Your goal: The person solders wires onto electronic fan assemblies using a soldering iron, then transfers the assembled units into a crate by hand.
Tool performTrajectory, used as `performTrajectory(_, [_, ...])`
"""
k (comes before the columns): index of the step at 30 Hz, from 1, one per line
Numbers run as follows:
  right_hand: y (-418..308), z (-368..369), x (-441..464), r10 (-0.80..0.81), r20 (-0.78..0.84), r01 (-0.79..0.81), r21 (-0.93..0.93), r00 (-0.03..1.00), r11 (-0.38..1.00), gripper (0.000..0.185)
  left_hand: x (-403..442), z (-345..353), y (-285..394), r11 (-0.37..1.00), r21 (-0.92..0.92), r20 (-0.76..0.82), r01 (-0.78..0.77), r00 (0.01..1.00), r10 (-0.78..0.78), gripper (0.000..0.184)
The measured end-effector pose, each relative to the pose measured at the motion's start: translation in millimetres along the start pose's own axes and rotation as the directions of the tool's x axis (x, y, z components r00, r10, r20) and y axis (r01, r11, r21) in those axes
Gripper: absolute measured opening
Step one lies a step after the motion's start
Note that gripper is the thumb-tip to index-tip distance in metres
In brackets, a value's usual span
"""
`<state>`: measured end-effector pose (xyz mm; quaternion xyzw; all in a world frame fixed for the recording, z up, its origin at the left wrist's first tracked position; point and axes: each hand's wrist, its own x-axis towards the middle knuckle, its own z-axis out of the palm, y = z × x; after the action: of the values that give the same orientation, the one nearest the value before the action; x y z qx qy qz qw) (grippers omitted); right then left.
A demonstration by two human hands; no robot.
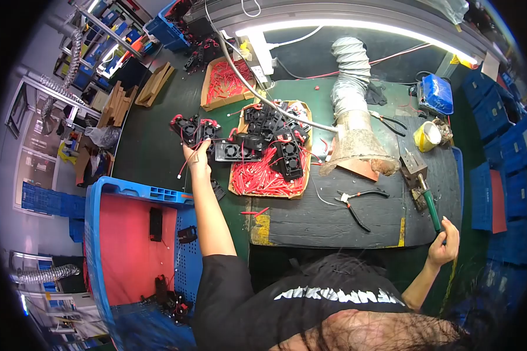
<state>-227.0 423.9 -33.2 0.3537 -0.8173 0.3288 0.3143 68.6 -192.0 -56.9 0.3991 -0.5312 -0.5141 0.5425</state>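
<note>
Workshop with a green surface point(301, 89) under a bright strip light point(357, 24), and a big blue crate point(92, 234) down on the left. Left hand point(198, 153) has a grip on a pair of black fans point(197, 130) with red wires, held up just left of an open carton point(298, 192) loaded with more fans and red bits. Then there's a duct point(352, 88), with two pairs of pliers around it. Right hand point(444, 244) has its fingers around the end of a green-handled tool point(431, 212), tip at a metal block point(414, 166).
</note>
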Motion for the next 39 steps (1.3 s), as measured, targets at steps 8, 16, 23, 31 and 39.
performTrajectory(8, [-5.4, 9.0, 7.9, -0.035, -0.011, 0.035, 0.034, 0.999, 0.999, 0.019, -5.4, -6.9, 9.0, 1.000, 0.013, -0.012, 0.023, 1.000, -0.023, 0.061])
performTrajectory(16, [-10.8, 2.4, 10.3, -0.015, -0.011, 0.015, 0.019, 1.000, 1.000, 0.020, -14.2, -0.1, 71.7, 0.990, -0.089, 0.112, -0.111, 0.986, 0.121, 0.064])
performTrajectory(23, [-13.3, 10.6, 7.0, -0.022, -0.019, 0.023, 0.064, 1.000, 0.998, 0.021, -16.7, 21.3, 123.8, 0.986, -0.089, 0.186, -0.144, 0.970, 0.159, 0.056])
performTrajectory(31, [-8.3, 4.8, 2.9, -0.005, -0.020, 0.006, 0.049, 1.000, 0.999, 0.022, -1.1, 33.5, 150.0, 0.945, -0.152, 0.186, -0.289, 0.931, 0.314, 0.062])
performTrajectory(39, [-8.5, 5.7, 3.3, -0.004, -0.032, 0.007, 0.079, 0.999, 0.997, 0.024, -30.4, 63.0, 204.4, 0.946, -0.202, 0.278, -0.254, 0.911, 0.304, 0.050])
